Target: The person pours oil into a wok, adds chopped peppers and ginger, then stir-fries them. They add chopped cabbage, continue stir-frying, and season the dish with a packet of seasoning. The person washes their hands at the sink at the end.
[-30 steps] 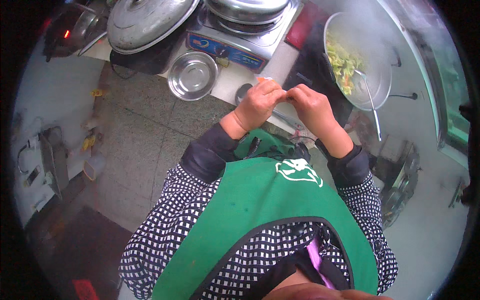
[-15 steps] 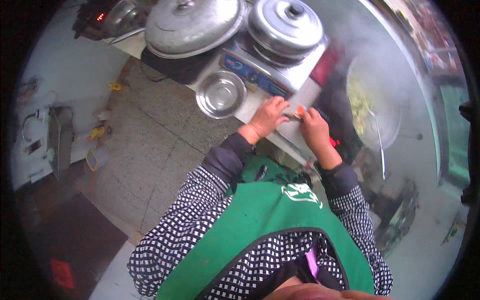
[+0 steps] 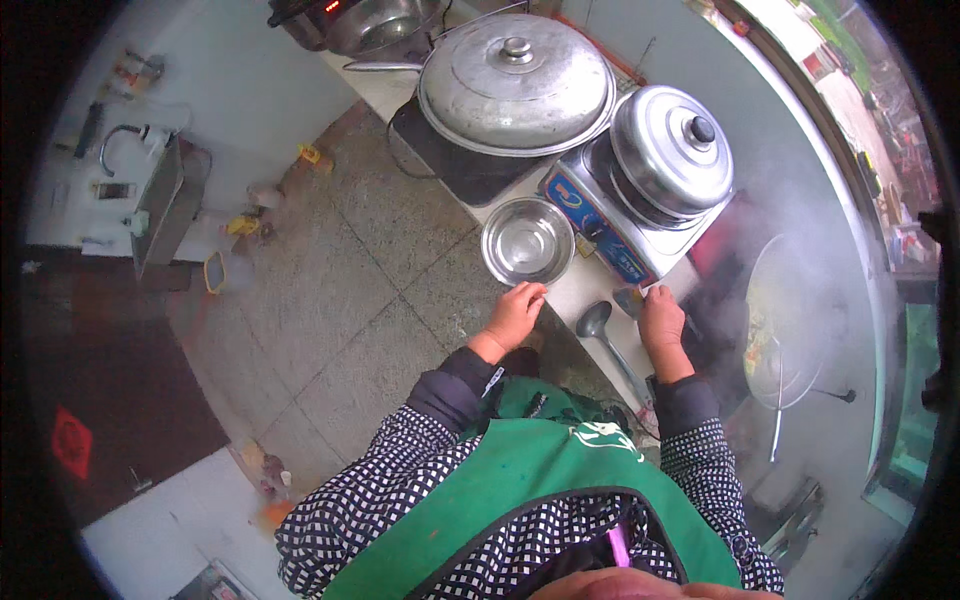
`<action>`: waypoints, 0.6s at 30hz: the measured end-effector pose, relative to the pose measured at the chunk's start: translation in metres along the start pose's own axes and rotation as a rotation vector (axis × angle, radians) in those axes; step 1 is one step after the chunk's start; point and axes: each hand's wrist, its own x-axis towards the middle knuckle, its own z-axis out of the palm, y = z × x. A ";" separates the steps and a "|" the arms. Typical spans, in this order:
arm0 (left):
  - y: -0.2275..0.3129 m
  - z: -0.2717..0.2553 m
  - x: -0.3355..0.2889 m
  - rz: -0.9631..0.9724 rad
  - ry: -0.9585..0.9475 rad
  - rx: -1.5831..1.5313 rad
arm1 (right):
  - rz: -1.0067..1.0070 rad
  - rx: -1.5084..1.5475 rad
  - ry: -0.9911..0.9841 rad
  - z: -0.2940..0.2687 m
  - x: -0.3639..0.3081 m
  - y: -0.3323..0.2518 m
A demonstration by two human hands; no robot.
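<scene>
My left hand (image 3: 513,318) is closed, fingertips bunched at the near rim of a shiny metal bowl (image 3: 528,243); whether they pinch the rim or something small cannot be made out. The bowl stands at the counter's edge. To the right, my right hand (image 3: 661,322) is closed at a small, dark, blurred thing (image 3: 629,299) by the front of the stove; its kind is unclear. Between my hands a dark ladle (image 3: 594,319) lies on the counter, its handle running toward me.
A large lidded pan (image 3: 515,85) and a lidded pot (image 3: 668,155) on a gas stove (image 3: 600,235) stand beyond the bowl. At the right, a steaming wok (image 3: 790,330) contains food and a long-handled utensil. A sink (image 3: 170,205) is at far left above the tiled floor (image 3: 370,290).
My hands have parted: they were together at a small thing with an orange part. The left is now by the bowl, the right by the stove. The view has shifted, and the ladle shows.
</scene>
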 end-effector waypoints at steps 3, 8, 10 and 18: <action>-0.013 -0.004 -0.008 -0.012 0.072 -0.011 | 0.002 0.001 0.039 -0.012 0.005 -0.005; -0.024 -0.029 -0.050 -0.098 0.189 0.063 | -0.102 0.112 0.212 -0.045 0.002 -0.031; -0.028 -0.044 -0.073 -0.165 0.196 0.070 | -0.150 0.159 0.278 -0.053 0.006 -0.051; -0.085 -0.122 -0.108 -0.375 0.297 0.000 | -0.489 0.513 0.264 -0.047 0.041 -0.196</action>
